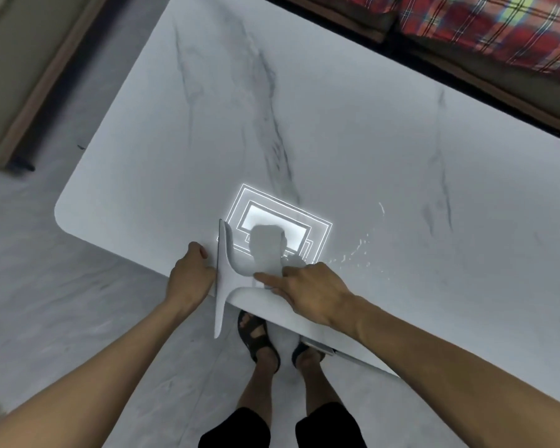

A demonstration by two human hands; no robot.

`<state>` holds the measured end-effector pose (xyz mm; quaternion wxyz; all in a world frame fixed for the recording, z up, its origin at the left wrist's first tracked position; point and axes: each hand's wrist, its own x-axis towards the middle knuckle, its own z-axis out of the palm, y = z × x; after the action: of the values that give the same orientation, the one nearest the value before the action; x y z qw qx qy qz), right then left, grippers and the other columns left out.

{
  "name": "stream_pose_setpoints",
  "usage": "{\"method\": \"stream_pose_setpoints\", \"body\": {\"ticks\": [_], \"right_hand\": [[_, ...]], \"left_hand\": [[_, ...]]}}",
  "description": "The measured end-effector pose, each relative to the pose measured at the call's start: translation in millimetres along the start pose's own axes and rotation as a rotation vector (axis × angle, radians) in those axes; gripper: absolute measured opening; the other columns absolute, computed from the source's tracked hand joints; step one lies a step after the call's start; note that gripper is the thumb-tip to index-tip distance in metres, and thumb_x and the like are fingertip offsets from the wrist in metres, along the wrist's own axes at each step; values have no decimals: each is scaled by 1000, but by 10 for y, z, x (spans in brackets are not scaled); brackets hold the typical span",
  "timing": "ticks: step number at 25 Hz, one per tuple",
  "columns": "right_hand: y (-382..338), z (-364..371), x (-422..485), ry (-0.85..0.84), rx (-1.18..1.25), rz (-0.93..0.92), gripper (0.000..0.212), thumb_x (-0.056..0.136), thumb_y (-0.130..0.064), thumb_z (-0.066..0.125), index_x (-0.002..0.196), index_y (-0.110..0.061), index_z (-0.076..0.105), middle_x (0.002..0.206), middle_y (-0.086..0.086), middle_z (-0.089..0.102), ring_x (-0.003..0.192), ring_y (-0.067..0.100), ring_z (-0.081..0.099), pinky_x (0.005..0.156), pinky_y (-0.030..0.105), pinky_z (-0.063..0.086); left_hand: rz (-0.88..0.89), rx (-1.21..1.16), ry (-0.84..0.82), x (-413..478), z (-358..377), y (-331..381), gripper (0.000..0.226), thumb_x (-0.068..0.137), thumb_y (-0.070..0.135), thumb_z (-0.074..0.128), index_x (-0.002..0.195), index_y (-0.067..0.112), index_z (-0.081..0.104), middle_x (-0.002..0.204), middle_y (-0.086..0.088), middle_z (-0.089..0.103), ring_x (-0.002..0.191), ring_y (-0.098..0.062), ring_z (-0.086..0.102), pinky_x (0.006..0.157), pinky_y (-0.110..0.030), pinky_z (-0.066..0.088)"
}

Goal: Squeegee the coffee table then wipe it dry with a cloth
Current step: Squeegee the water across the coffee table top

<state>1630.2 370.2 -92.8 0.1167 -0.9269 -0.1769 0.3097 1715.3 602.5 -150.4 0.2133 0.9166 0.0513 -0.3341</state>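
Our right hand [307,291] holds the squeegee [227,276] by its handle, forefinger laid along it and the other fingers curled round. The blade lies left of that hand. Its long axis runs away from us, and its near end hangs past the near edge of the desk [337,140]. Our left hand [189,278] sits at that edge just beside the blade, thumb on top; we cannot tell if its fingers grip. Droplets [356,248] lie to the right, probably unswept. Bare desk opens rightward and away from us.
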Motion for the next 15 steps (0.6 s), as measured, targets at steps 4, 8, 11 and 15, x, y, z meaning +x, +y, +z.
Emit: {"method": "stream_pose_setpoints", "body": {"ticks": [4,8,11,15], "right_hand": [[164,220,-145,15,-45,38,58,100,-24,43,150,-44,20,96,3,60,69,29,57,57,33,35],[677,372,-931,39,3,183,50,102,-36,34,147,-52,18,92,0,61,71,31,63,58,35,41],[1057,493,-1613,57,-18,323,46,101,-43,29,145,-53,23,85,-6,59,69,27,64,55,33,42],[1254,491,-2166,59,-12,467,45,100,-47,24,144,-54,29,74,-12,47,67,21,63,54,31,42]], "left_hand": [[36,4,-50,-150,205,37,19,81,5,47,95,17,41,83,1,52,69,-18,51,52,-27,32],[146,89,-116,-290,448,252,16,81,4,48,93,13,42,102,-7,44,86,-28,51,68,-34,39],[149,168,-250,-392,614,455,23,80,5,46,101,11,42,105,-5,38,89,-30,50,71,-34,39],[117,155,-257,-446,656,570,22,78,5,45,96,15,39,100,-4,40,81,-23,46,67,-30,33]]}}
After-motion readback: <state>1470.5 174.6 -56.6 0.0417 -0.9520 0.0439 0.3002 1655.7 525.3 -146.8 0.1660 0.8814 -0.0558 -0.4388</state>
